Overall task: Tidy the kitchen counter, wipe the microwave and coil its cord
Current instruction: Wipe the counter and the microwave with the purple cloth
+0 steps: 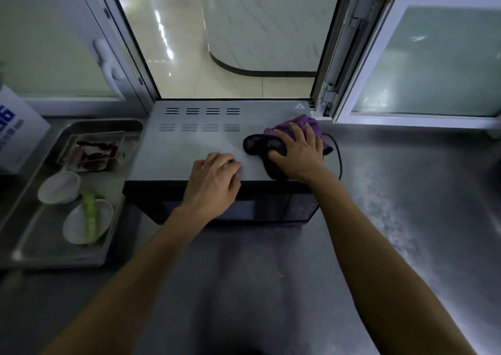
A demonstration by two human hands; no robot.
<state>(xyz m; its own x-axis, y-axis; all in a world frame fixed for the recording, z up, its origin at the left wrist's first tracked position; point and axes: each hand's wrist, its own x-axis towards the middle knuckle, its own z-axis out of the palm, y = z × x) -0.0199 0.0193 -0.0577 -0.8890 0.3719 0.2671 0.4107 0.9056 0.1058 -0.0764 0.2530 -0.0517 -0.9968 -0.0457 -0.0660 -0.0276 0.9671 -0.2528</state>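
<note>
Right hand (298,154), centre right of the frame: fingers (294,132) spread and nearly straight, pressing flat on a crumpled purple cloth (309,125) of soft, napped fabric; the thumb lies against a coiled black rubbery power cord (260,144). Cloth and coil both rest on the right part of the lid of a boxy grey sheet-metal microwave (184,148). One strand of the cord loops off the right edge of the casing.

Left hand (214,181), centre of the frame: fingers loosely bent, knuckles up, resting on the front edge of the microwave top and holding nothing.

The microwave top is matt and smooth, with two rows of slotted vents towards the rear; its front is dark and glossy. It stands on a brushed steel desk (406,192) with a dull, streaked sheen.

Lower left: a shallow rectangular steel tray (54,257) carrying two white oval dishes (58,186), one with a pale green stalk (90,216) laid across it, and a clear container of red pieces (95,151).
</note>
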